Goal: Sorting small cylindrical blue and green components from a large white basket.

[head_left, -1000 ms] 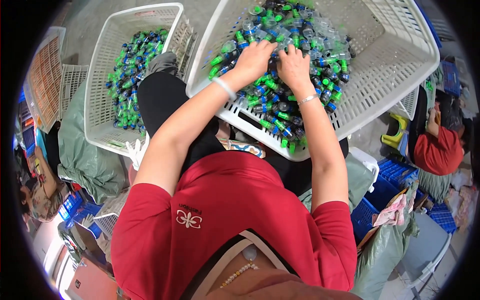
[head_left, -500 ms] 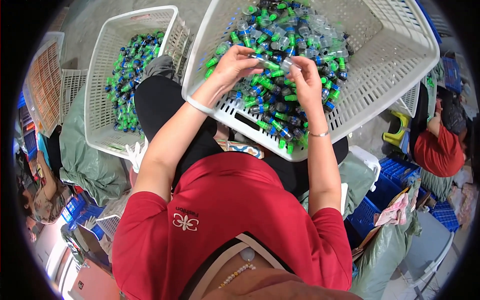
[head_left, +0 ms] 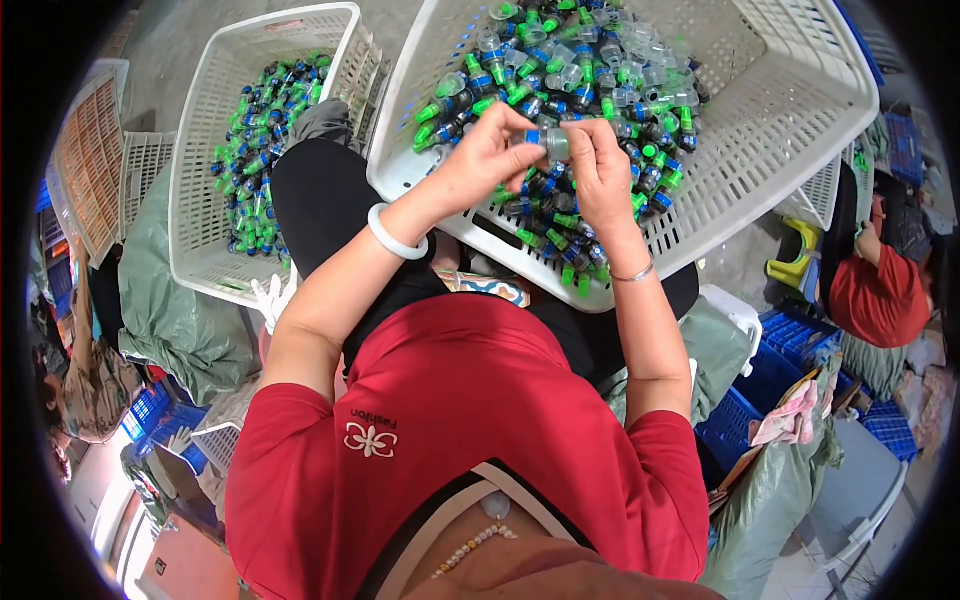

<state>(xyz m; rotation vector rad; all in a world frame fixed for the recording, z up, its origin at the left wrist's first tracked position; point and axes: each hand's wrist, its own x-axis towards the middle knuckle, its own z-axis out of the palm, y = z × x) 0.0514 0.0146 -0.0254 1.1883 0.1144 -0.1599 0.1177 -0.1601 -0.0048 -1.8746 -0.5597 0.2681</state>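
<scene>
- Our view catches the left hand [head_left: 492,155] pinching a dark, blue-banded piece [head_left: 534,137] above the large basket, while the right hand [head_left: 602,170] grips a clear cup [head_left: 558,145] at its end.
- We see the two parts meeting end to end; whether they are fully seated, we cannot tell.
- Below, in the large white basket [head_left: 790,130], we judge plenty is left: loose clear cups [head_left: 665,75] lie heaped beside green-tipped pieces [head_left: 560,240].
- To our left, a second white basket [head_left: 197,190] holds more green and dark pieces [head_left: 265,150], uncounted.
- Around us spreads a grey floor [head_left: 395,30], with a green sack [head_left: 190,325], blue crates [head_left: 730,430], a yellow stool [head_left: 790,255] and a red-clad co-worker [head_left: 880,300].
</scene>
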